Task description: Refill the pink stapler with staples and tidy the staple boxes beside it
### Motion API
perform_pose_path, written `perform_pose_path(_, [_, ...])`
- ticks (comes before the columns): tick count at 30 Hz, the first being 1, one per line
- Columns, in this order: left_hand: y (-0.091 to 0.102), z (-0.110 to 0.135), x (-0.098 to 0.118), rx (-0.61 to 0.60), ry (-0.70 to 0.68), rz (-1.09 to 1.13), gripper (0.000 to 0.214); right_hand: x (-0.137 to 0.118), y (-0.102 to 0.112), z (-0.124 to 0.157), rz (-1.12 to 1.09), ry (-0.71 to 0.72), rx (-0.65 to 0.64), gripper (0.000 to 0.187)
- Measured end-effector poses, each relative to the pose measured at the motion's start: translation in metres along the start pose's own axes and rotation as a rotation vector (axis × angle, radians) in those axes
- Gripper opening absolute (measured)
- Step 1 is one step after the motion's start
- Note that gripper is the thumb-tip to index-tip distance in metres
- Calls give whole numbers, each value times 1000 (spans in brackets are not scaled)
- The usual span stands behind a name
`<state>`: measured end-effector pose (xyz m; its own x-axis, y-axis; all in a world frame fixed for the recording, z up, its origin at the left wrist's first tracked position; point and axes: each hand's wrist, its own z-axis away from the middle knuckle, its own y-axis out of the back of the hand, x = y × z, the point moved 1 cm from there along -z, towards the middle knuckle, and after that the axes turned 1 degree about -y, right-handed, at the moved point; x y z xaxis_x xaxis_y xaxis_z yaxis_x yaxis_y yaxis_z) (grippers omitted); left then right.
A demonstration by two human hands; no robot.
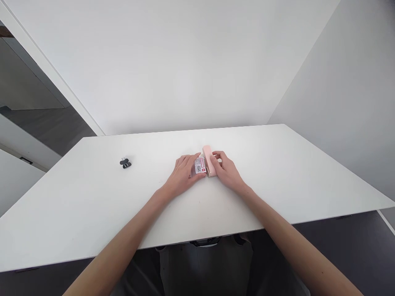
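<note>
Left hand point(185, 170) is half curled over a small pack with a barcode label point(200, 164), forefinger along its far edge and thumb along its near edge, and appears to hold it down on the white tabletop point(262, 164). Just right of the pack lies a pink, stapler-shaped object point(209, 158), its long axis running mostly away from the person, the far end leaning slightly left. It sits between the two hands; the right hand point(227, 170) is nearer, thumb against its right side and fingers bent beside it, seemingly in a light hold, though how the fingertips meet it is hidden. Whether pack and pink object touch, I cannot tell. Well apart on the left lies a small black item point(125, 163).
</note>
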<state>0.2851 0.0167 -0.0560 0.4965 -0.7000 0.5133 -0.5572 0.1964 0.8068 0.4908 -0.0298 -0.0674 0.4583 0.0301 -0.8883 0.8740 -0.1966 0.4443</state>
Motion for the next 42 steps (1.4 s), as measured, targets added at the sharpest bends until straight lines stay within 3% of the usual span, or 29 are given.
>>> perform_pose_path(6, [1, 1, -1, -1, -11, -48, 66, 1, 0, -1, 2, 0, 1, 48])
perform_pose_path(10, [5, 5, 0, 133, 9, -86, 72, 2, 1, 0, -4, 2, -3, 50])
perform_pose_path(13, [8, 7, 0, 197, 125, -62, 58, 2, 1, 0, -11, 4, -6, 50])
perform_pose_path(17, [9, 7, 1, 181, 171, -29, 46, 3, 1, 0, -21, 10, -4, 49])
perform_pose_path(35, [10, 7, 6, 156, 130, 2, 43, 3, 0, 2, -60, 2, 1, 51])
perform_pose_path(39, [22, 14, -4, 144, 112, -15, 44, 4, 1, 3, -57, 1, -3, 50])
perform_pose_path(42, [38, 22, -15, 81, 40, -65, 63, 5, 1, 3, -57, 5, -2, 51])
